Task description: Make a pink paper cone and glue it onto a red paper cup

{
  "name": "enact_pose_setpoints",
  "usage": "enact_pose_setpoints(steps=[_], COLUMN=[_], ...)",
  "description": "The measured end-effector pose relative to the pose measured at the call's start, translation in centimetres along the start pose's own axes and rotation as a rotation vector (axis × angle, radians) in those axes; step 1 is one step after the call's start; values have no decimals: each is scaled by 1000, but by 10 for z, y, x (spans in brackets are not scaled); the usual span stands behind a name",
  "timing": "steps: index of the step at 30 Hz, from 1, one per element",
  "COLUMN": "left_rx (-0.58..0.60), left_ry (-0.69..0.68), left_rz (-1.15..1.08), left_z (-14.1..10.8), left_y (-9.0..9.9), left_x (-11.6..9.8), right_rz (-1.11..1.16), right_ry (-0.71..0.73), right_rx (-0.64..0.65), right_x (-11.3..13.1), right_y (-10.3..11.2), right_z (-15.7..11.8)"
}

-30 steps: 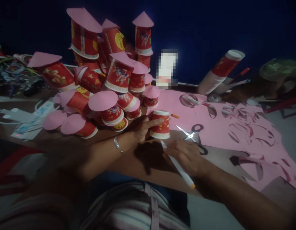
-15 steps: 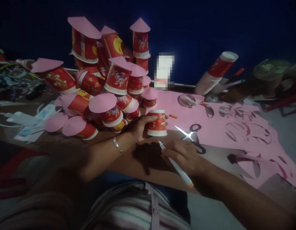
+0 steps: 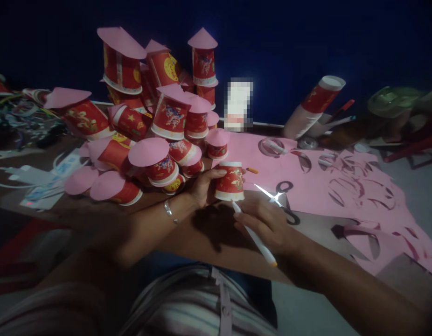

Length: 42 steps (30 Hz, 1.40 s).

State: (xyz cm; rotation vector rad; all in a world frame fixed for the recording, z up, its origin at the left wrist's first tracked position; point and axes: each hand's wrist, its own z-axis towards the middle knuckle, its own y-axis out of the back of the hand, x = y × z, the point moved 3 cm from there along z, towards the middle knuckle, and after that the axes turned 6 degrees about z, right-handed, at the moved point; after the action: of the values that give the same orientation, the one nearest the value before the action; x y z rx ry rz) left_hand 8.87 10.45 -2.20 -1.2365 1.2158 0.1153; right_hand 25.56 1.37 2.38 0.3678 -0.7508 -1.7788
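Note:
A red paper cup (image 3: 230, 182) with gold pattern is upside down in my left hand (image 3: 204, 187), its white rim at the bottom. My left thumb lies across its side, and the fingers behind are mostly hidden. My right hand (image 3: 267, 223) grips a white marker (image 3: 255, 240) with an orange end. The marker's tip is at the cup's lower white band; whether it touches I cannot tell. An orange marker cap (image 3: 252, 171) lies just behind the cup. Open scissors (image 3: 276, 198) with black handles rest beyond my right hand.
Several red cups with pink cone roofs (image 3: 149, 151) are piled at the left and back. Cut pink paper (image 3: 321, 186) spreads over the right side. A tall cup stack (image 3: 317, 105) leans at the back right. A white power strip (image 3: 50, 182) with cables lies at the left.
The marker in my right hand has moved up to the cup's lower rim. The cup has turned slightly in my left hand, showing more of its gold pattern.

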Motion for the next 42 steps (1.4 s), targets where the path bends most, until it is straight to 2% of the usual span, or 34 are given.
enact_pose_setpoints(steps=[6,15,20,24,30,33,39,42], left_rx=[13,-66,7,50,40,7,-174,-199], left_ry=[-44,-43,-55,-62,-69,-115,-138,-181], left_rz=[29,29,14,91,188,242,459,531], left_z=[-1,-2,-1,-4,-7,-7,-13,-11], left_y=[-3,1,-4,-9,-5,-3,-10,-12], left_x=[0,4,0,-2,2,2,-3,-2], right_rz=[-26,-12,-37,-13,23,39,98,121], right_ry=[-6,23,25,18,12,-5,-66,-106], right_rx=[2,28,26,27,14,29,-34,-65], right_x=[0,-1,0,-1,-1,-1,-1,-3], right_y=[-3,-3,-2,-3,-3,-3,-4,-4], right_z=[1,1,2,2,2,0,-9,-10])
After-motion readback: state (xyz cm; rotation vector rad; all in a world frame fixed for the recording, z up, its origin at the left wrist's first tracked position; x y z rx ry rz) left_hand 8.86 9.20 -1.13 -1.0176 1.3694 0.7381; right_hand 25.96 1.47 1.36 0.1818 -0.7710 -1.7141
